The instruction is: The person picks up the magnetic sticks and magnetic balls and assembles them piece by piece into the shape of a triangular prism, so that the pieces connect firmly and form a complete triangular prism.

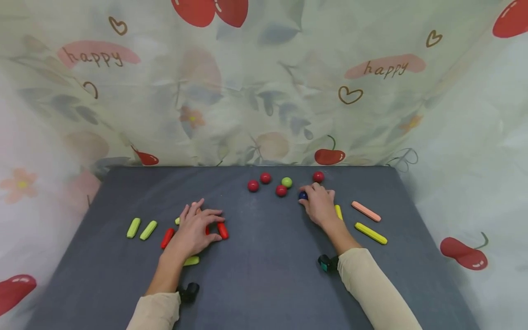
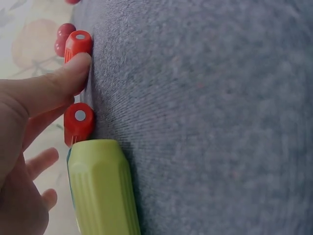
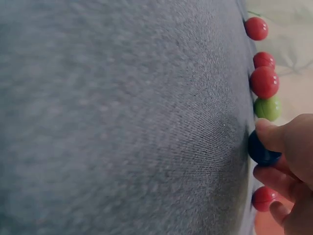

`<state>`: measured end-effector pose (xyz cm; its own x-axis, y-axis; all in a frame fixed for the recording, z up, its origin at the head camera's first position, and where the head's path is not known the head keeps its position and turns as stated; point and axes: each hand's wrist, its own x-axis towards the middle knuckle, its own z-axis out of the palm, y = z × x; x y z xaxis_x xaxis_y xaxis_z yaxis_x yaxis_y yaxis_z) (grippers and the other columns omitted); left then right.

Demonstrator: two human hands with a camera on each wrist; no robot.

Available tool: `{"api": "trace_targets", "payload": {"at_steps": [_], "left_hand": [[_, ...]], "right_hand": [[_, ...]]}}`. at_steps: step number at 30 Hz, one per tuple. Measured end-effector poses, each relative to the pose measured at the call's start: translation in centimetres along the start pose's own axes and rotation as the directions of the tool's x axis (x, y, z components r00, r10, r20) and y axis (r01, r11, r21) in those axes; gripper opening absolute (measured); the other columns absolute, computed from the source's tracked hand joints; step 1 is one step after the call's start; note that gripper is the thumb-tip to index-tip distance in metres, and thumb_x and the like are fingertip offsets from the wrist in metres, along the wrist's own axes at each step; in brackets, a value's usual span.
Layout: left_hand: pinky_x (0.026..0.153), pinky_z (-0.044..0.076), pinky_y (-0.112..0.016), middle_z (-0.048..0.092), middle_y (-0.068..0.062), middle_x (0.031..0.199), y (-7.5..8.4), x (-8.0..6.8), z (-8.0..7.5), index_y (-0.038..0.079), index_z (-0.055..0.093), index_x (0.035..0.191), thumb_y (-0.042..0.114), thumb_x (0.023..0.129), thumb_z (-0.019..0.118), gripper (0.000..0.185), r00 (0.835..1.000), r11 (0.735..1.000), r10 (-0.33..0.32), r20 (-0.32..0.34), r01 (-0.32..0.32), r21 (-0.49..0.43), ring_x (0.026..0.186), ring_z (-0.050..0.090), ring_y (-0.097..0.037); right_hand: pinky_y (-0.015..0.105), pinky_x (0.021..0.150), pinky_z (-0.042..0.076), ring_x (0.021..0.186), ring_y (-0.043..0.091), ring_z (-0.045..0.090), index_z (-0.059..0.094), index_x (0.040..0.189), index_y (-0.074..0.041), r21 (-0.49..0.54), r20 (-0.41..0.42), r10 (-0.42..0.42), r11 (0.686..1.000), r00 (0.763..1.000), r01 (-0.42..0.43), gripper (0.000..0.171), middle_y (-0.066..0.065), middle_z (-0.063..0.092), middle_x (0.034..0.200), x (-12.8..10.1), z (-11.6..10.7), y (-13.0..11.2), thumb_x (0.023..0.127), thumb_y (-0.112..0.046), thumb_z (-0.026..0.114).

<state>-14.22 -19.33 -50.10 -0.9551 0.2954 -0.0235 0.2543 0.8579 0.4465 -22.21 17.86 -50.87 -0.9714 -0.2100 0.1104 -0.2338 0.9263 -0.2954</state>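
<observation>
My left hand [image 1: 198, 231] is low over the left half of the table. Its thumb and index finger pinch a short red rod [image 1: 223, 230], a ribbed piece with a grey dot on its end. Partly under that hand lies a second red rod [image 2: 79, 121], with a light green rod [image 2: 103, 188] nearer the wrist. At the back right, my right hand [image 1: 321, 204] pinches a dark blue ball [image 3: 263, 148] between thumb and fingers, down at the cloth. Close by it sit a light green ball [image 1: 286, 182] and a red ball [image 1: 318, 177].
More red balls [image 1: 253, 185] lie near the back edge. Light green rods [image 1: 134, 228] and another red rod [image 1: 167, 238] lie at left. Long yellow rods [image 1: 371, 233] and a salmon rod [image 1: 365, 211] lie right of my right forearm. A patterned curtain [image 1: 264, 91] stands behind the grey table [image 1: 264, 284].
</observation>
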Motion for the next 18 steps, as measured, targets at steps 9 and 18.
{"api": "trace_targets", "payload": {"at_steps": [9, 18], "left_hand": [[0.122, 0.016, -0.067, 0.072, -0.001, 0.13, 0.2, 0.2, 0.6, 0.019, 0.079, 0.103, 0.026, 0.078, 0.09, 0.028, 0.996, 0.998, 0.039, -0.085, -0.035, 0.044, 0.149, 0.036, -0.043], [0.099, 0.051, -0.049, 0.075, 0.0, 0.099, 2.2, 1.0, 0.5, 0.018, 0.075, 0.094, 0.023, 0.079, 0.089, 0.021, 0.972, 1.0, 0.028, -0.233, -0.026, 0.014, 0.111, 0.061, -0.028]], "right_hand": [[0.056, 0.098, 0.037, 0.112, 0.033, 0.062, 0.065, 0.128, -0.011, 0.01, 0.01, -0.022, 1.0, 1.0, 0.022, 0.038, 0.013, 0.065, 0.119, -1.4, -0.1, -0.4, 0.096, -0.028, 0.072], [0.057, 0.099, 0.035, 0.107, 0.03, 0.061, 0.068, 0.126, -0.011, 0.092, 0.012, -0.034, 0.995, 0.999, 0.033, 0.04, 0.01, 0.068, 0.112, -3.3, 0.2, -1.1, 0.093, -0.032, 0.076]]}}
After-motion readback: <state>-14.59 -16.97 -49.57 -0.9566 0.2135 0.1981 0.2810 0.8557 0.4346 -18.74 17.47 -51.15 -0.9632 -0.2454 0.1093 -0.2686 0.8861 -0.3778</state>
